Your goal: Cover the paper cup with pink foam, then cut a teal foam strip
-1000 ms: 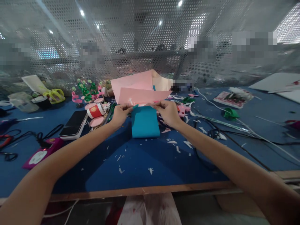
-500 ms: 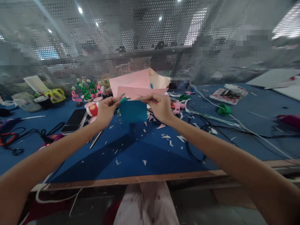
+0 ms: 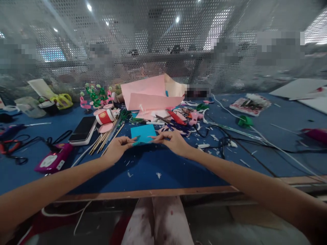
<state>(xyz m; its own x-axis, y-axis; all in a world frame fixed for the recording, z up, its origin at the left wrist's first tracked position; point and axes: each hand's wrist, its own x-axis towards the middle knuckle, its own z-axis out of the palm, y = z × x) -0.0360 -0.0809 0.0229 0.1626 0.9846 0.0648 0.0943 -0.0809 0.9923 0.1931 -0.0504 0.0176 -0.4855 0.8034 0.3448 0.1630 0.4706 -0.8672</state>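
Observation:
A small blue sheet of paper or foam is held low over the middle of the table. My left hand pinches its near left corner between thumb and fingers. At the near right corner, my right hand grips it the same way. Just beyond the sheet lies a heap of scraps with a red-handled tool and a pink cut piece. Pink paper rises behind the heap. Thin wooden sticks lie beside my left hand.
On the left are a purple power socket box, a black-topped device, a red and white paper cup and yellow-handled scissors. Cables and a green piece lie on the right. A perforated metal screen stands behind.
Both hands have come down and nearer with the blue sheet, which was hanging upright and now lies flatter. The scrap heap behind it has come into view.

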